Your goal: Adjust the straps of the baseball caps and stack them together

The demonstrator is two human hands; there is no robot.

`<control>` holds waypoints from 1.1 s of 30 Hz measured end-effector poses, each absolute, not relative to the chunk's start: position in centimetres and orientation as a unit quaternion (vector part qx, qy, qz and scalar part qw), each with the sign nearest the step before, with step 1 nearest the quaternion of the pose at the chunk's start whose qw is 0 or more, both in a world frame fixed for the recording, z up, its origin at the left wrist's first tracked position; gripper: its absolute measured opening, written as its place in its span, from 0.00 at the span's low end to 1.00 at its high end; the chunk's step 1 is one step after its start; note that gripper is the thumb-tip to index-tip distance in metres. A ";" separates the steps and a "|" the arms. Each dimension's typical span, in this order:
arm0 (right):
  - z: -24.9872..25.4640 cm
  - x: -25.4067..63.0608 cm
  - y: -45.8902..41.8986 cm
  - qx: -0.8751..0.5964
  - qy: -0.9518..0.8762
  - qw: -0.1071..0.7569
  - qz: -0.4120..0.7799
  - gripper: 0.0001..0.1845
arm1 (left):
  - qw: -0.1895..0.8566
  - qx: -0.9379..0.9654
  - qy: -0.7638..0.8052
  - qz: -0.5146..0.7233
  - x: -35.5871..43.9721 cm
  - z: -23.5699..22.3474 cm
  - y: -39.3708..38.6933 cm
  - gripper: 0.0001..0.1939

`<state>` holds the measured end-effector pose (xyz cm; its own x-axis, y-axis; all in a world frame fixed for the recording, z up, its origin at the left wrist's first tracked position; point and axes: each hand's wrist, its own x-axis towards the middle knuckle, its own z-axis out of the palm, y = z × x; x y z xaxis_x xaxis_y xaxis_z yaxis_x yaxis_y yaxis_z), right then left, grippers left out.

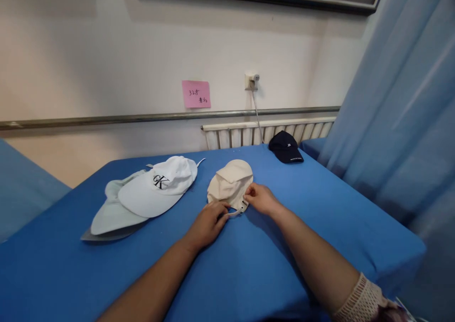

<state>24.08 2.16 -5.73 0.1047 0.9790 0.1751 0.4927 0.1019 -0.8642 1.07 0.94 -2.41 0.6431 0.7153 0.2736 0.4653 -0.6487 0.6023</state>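
Note:
A beige cap (230,182) lies on the blue table (249,265), its back towards me. My left hand (208,225) pinches the cap's adjuster strap at the near edge. My right hand (261,198) pinches the strap's buckle end from the right. Both hands have their fingers closed on the strap.
A stack of white caps (149,191) lies to the left, the top one with a black logo. A dark navy cap (286,147) sits at the far right corner. Blue curtain (401,113) hangs on the right; a radiator (266,132) and wall stand behind the table.

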 end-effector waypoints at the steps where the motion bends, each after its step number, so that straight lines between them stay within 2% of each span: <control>1: -5.8 23.5 1.8 -0.585 -0.621 0.429 0.296 0.04 | 0.275 0.856 0.347 0.265 0.6 -2.2 1.1 0.11; 4: -5.5 22.0 0.6 -0.534 -0.662 0.418 0.319 0.01 | 0.343 0.798 0.391 0.304 -0.7 -1.7 1.7 0.11; 9: -4.9 21.0 -0.3 -0.496 -0.733 0.379 0.271 0.09 | 0.437 0.681 0.431 0.399 -1.3 -2.6 2.4 0.11; 11: -5.1 21.0 0.0 -0.503 -0.733 0.372 0.268 0.06 | 0.452 0.663 0.434 0.410 -0.9 -3.1 2.3 0.11; 13: -5.7 21.3 0.5 -0.519 -0.716 0.375 0.277 0.02 | 0.450 0.664 0.435 0.410 -0.6 -3.3 2.1 0.10; 18: -6.2 22.5 1.0 -0.514 -0.722 0.363 0.287 0.06 | 0.404 0.694 0.436 0.406 0.1 -3.0 1.3 0.08; 23: -5.3 23.0 0.1 -0.473 -0.791 0.294 0.253 0.16 | 0.411 0.689 0.426 0.418 0.4 -2.5 0.8 0.11; 29: -4.9 22.7 0.0 -0.477 -0.821 0.233 0.208 0.12 | 0.373 0.713 0.438 0.401 0.3 -2.7 0.7 0.13; 33: -4.6 22.6 0.1 -0.470 -0.833 0.238 0.169 0.11 | 0.362 0.733 0.430 0.382 0.1 -2.9 0.8 0.13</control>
<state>22.61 0.08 -4.63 -0.4447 0.8637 0.2371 0.7034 0.5007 -0.5046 0.14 0.76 -2.94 0.3375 0.9077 0.2493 0.3536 -0.3677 0.8601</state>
